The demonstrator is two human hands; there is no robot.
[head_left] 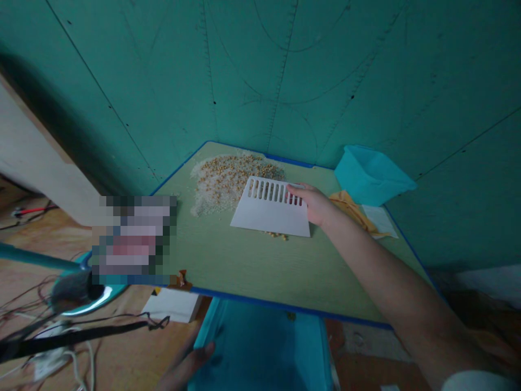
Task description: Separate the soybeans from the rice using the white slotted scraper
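My right hand [311,203] is closed on the upper right edge of a white slotted plate [271,212], a flat, tapered piece with a row of slots near its top. The plate is held over the table, beside a spread pile of tan beans and white grains [223,182]. A few tan beans [279,236] lie at its lower edge. Low in the view, my left hand [189,364] grips the left rim of a blue bin [264,342] below the table's front edge. The thumb shows inside the bin; the other fingers are hidden.
The table [244,271] has a blue edge and stands against a green wall [244,65]. A turquoise container [370,176] and a yellow cloth [354,212] are at the right. A blurred-out item [134,239] lies left. A stand, cables and a white box [173,304] are lower left.
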